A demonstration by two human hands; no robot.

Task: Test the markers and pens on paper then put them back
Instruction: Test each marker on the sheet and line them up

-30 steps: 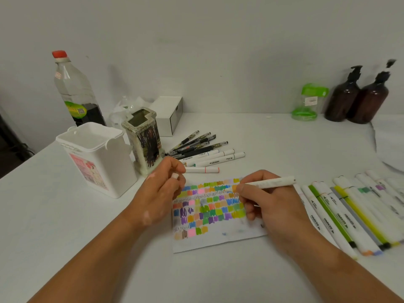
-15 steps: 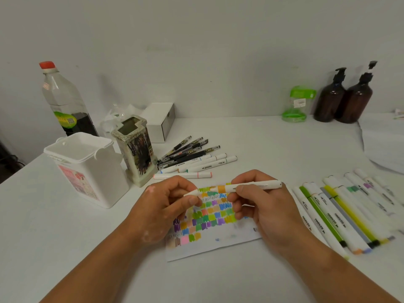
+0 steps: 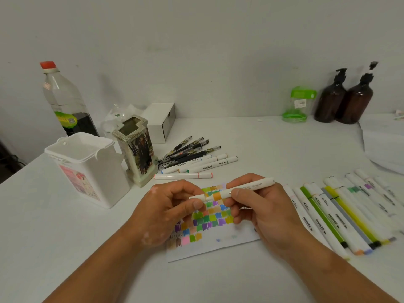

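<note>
- Head view: both hands meet over the near middle of the white surface point(image 3: 65, 248), holding one white marker point(image 3: 247, 186) level, just above the paper point(image 3: 218, 246).
- The left hand point(image 3: 166, 211) pinches the marker's left end between thumb and forefinger, the other fingers point(image 3: 196, 204) curled under.
- The right hand point(image 3: 262, 213) has its fingers point(image 3: 237, 193) wrapped round the barrel, just right of an orange band; the marker's far end sticks out to the right.
- I cannot tell whether the cap is fully seated.
- The paper lies flat beneath the hands, covered in small coloured swatches, its near strip mostly bare.
- To the right, a row of markers point(image 3: 328, 215) lies side by side on the surface.
- Farther off, a loose pile of pens point(image 3: 192, 149) and white markers sits beside a ceramic holder point(image 3: 135, 149), with a lone marker point(image 3: 182, 176) just nearer.
- Left of the holder stands a white tub point(image 3: 87, 169), and behind it a bottle point(image 3: 63, 99) with a red cap.
- Two brown pump bottles point(image 3: 343, 99) and a green jar point(image 3: 298, 106) stand by the far wall.
</note>
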